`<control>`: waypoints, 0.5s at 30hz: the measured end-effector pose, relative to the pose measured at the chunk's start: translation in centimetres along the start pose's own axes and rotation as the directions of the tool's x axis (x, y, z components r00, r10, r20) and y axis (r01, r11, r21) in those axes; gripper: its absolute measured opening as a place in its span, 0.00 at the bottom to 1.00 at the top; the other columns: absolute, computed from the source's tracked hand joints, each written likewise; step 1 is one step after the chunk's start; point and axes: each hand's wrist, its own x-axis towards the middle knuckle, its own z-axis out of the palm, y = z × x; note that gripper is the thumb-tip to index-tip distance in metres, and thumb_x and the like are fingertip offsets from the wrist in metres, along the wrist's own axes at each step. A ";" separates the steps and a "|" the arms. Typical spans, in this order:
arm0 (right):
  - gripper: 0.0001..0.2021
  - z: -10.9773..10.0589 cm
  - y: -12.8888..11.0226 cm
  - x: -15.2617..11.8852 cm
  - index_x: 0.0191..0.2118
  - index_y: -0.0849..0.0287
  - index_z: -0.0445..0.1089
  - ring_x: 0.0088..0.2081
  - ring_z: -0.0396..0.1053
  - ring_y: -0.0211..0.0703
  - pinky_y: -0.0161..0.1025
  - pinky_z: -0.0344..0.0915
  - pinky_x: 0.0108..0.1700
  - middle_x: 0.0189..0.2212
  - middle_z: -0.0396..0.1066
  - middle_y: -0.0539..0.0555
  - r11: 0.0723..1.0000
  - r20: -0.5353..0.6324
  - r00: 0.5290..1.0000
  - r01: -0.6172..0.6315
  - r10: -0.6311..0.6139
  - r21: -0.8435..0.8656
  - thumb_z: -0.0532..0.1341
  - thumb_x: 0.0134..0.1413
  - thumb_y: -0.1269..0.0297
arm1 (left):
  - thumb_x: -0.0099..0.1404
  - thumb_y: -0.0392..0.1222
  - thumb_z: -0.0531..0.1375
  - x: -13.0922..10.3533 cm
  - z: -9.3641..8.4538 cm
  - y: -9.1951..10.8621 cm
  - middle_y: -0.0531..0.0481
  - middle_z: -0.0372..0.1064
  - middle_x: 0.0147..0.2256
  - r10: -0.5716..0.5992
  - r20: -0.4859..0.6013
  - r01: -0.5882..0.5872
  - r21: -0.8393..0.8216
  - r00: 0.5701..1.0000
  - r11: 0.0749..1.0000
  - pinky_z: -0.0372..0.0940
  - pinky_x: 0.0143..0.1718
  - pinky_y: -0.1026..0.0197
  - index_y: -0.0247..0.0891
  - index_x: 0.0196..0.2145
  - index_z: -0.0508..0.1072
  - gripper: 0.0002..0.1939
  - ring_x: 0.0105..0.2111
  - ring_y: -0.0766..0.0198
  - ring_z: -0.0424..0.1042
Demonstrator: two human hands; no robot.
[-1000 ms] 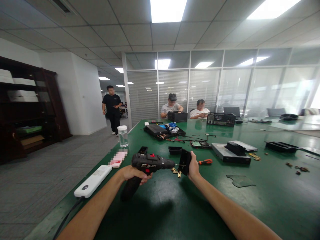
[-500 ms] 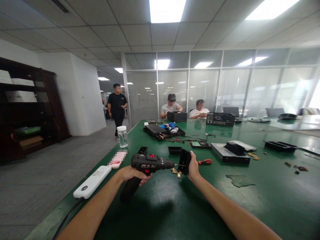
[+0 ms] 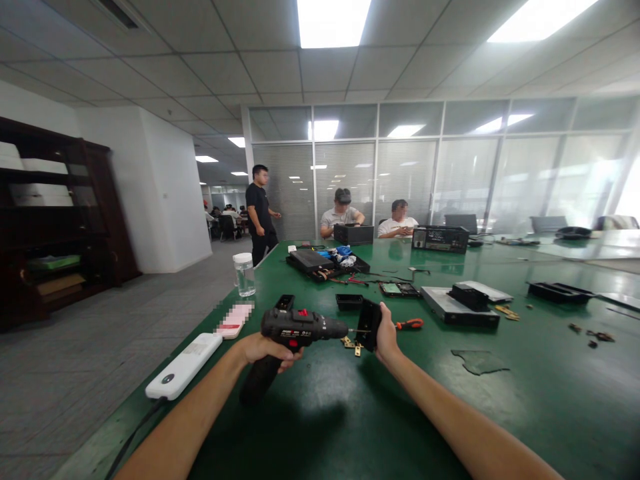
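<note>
My left hand (image 3: 273,351) is wrapped round the grip of a black cordless drill (image 3: 300,327) with red switches. The drill points right, and its thin bit (image 3: 359,331) reaches the inner side of a small black plastic housing (image 3: 369,323). That housing stands tilted up in my right hand (image 3: 387,335), whose fingers hold it from behind and along its right edge. Whether the bit sits in a screw I cannot tell. Brass-coloured metal pieces (image 3: 358,349) lie on the green table (image 3: 400,427) below the bit. Behind my right hand is a screwdriver (image 3: 411,324) with an orange and black handle.
At the left lie a white power strip (image 3: 185,367) and a phone (image 3: 237,320), with a water jar (image 3: 245,275) behind. Black trays (image 3: 350,301), a metal drive case (image 3: 460,308) and a glass shard (image 3: 480,361) are spread rightward. Two people sit at the far end; another stands left.
The standing person in black has walked to the right, towards the table's far left corner. My hands, the drill and the black housing keep nearly the same place.
</note>
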 end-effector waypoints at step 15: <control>0.19 0.0 0.4 0.5 0.27 0.58 0.66 0.21 0.65 0.42 0.37 0.62 0.22 0.16 0.64 0.47 0.999 -0.030 0.999 0.027 -0.026 0.020 0.54 0.40 0.45 | 0.46 0.40 0.64 0.1 0.0 0.1 0.49 0.60 0.30 0.002 0.016 -0.002 0.004 1.000 1.000 0.57 0.23 0.66 0.31 0.37 0.67 0.20 0.24 0.69 0.59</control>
